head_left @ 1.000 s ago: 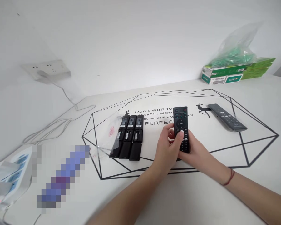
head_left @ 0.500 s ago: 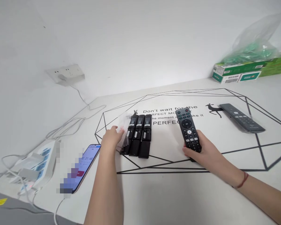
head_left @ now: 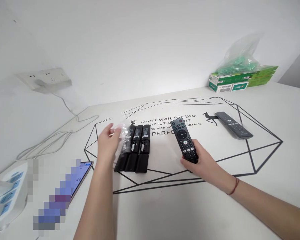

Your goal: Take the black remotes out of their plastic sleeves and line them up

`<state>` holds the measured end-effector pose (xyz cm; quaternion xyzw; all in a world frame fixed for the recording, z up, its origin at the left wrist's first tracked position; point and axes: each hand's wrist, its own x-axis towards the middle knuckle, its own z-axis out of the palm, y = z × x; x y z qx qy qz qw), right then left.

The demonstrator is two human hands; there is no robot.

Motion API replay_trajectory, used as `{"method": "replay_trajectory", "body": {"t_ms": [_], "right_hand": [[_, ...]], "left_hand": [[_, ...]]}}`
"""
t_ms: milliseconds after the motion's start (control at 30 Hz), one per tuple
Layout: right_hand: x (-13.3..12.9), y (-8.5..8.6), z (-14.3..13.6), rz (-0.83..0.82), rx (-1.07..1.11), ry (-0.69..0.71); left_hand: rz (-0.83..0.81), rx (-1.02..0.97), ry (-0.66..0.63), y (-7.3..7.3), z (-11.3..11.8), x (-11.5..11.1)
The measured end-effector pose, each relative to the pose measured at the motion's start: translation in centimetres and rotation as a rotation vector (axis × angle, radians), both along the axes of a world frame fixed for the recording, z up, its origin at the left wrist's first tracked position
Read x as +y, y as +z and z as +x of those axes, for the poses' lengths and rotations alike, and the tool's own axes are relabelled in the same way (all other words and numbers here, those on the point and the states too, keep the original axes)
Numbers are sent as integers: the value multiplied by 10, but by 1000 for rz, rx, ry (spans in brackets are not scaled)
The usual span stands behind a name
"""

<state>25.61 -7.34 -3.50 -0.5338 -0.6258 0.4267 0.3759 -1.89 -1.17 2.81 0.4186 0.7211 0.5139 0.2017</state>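
Note:
My right hand [head_left: 200,158] grips a black remote control [head_left: 183,138] by its lower end, button side up. In my left hand [head_left: 107,141] a crumpled clear plastic bag [head_left: 124,138] is pinched between thumb and fingers. The bag partly covers the leftmost of three black remotes lying face down side by side, just right of that hand. The rightmost remote [head_left: 145,133] shows its open battery bay, and a loose black battery cover [head_left: 142,164] lies at its near end. Another remote [head_left: 233,125], seemingly in clear wrapping, rests on the table to the right.
A partly blurred phone [head_left: 82,176] lies left of my left forearm, near a white power strip [head_left: 17,196]. White cables [head_left: 62,136] run to a wall socket [head_left: 46,80]. Green and white boxes [head_left: 228,81] with a plastic bag [head_left: 240,60] on top stand at the back right.
My left hand has lifted, and the clear bag has risen with it. My right hand still holds the remote. The whole view has shifted, so things appear further left.

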Motion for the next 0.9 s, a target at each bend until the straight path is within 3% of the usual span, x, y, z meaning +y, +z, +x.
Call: {"method": "replay_trajectory", "body": {"t_ms": [67,167,367,500,700,900], "right_hand": [[0,-1,0,7,-7,-5],[1,-2,0,36,-2,-6],[0,-3,0,46,-21,-3],[-1,1,0,24,-29,18],[-8,2,-1,-18,21,36],[-11,5,-10,-114,356,-39]], "left_hand": [[91,-324,-159,-3,28,-3],[94,-613,-344,-11,64,-10],[91,-951,-344,-23,87,-15],[155,-994,-357,-20,86,-14],[247,-900,-356,-12,81,-19],[210,-870,-415,-10,89,-27]]}}
